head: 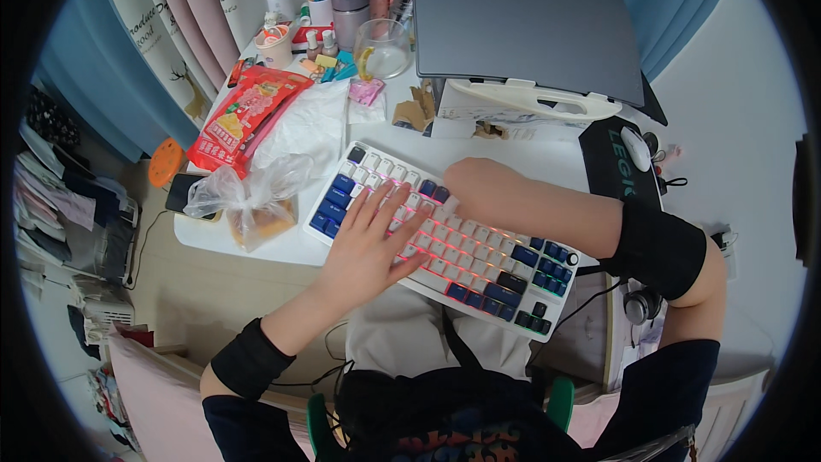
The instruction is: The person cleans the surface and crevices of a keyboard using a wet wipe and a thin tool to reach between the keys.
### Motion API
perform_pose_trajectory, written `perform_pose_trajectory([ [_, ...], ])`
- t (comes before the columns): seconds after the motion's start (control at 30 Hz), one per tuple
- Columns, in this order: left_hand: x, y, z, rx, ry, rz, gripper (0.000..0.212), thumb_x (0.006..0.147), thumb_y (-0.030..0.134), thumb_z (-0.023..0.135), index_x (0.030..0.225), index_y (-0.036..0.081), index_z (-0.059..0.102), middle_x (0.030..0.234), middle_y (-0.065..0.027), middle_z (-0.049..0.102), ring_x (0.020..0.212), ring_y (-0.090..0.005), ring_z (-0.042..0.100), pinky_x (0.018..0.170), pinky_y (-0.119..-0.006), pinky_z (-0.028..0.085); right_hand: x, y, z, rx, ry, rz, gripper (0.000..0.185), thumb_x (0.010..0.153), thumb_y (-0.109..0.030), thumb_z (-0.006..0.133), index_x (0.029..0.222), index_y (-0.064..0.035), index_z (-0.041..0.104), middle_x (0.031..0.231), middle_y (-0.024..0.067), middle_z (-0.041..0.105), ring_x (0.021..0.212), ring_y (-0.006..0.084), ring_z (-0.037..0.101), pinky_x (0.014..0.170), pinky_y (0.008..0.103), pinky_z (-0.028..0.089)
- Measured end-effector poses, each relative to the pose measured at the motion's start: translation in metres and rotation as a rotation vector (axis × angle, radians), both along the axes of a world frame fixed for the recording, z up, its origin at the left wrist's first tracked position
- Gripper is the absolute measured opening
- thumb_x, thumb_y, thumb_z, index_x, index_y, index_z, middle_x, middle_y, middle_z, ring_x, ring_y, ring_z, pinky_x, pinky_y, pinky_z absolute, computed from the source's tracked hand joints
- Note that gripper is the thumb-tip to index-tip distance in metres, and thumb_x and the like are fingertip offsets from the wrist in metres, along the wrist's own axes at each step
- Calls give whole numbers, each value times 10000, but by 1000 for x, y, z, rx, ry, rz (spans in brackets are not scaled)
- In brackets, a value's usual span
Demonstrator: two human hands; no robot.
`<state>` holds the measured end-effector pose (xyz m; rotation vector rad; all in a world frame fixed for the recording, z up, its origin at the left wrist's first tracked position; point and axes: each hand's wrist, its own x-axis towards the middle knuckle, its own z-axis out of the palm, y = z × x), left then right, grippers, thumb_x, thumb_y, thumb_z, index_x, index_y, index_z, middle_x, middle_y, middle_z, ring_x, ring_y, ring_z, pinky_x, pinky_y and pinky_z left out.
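Observation:
A white keyboard (pixel 417 279) with white, navy and black keycaps lies tilted across the desk's front edge, its keys lit pink, red and green. Over its left half my left hand (pixel 378 237) is spread, palm down, fingertips on the keys and nothing held. My right hand (pixel 478 183) is bent in at the keyboard's upper middle, beside the dark function keys. Its fingers are hidden behind the back of the hand and wrist. A small pale piece (pixel 448 208) shows just below it; whether it is held cannot be told.
A laptop (pixel 526 13) stands on a raised stand behind the keyboard. A mouse (pixel 635 147) rests on a black mat (pixel 600 160) at right. At left lie a red snack bag (pixel 247 115), a clear plastic bag (pixel 253 202) with food and a phone (pixel 186 194). A glass mug (pixel 385 51) stands behind.

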<state>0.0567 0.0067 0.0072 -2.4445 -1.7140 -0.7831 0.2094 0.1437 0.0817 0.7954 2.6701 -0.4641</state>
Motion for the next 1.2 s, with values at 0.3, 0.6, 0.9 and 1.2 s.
perform_pose_trajectory([
  [0.3, -3, 0, -2, -6, 28, -9, 532, 792, 359, 652, 1268, 157, 528, 1329, -147, 428, 1266, -337, 368, 1066, -495, 265, -26, 1, -16, 159, 230, 185, 158, 681, -93, 691, 728, 43, 624, 756, 211, 624, 761, 379, 626, 659, 424, 510],
  [0.6, -5, -1, -1, 5, 16, 1, 505, 796, 382, 654, 1236, 154, 555, 1301, -143, 464, 1259, -333, 387, 1063, -496, 269, -33, -2, -2, 138, 9, 174, 104, 685, -40, 644, 746, 44, 642, 699, 201, 631, 713, 341, 652, 597, 422, 525],
  [0.9, -2, 1, -4, 22, -5, -5, 505, 797, 382, 656, 1234, 151, 555, 1303, -146, 461, 1258, -346, 386, 1050, -499, 288, -22, 3, -17, 148, 238, 155, 116, 686, -54, 636, 757, 36, 622, 803, 213, 620, 797, 376, 620, 676, 434, 503],
  [1.2, -4, 0, -5, 12, 23, 2, 514, 801, 379, 647, 1255, 161, 547, 1345, -127, 432, 1285, -322, 356, 1074, -486, 251, -14, -3, -8, 138, 4, 80, 136, 685, -74, 654, 768, 33, 632, 758, 203, 631, 774, 374, 629, 678, 436, 503],
])
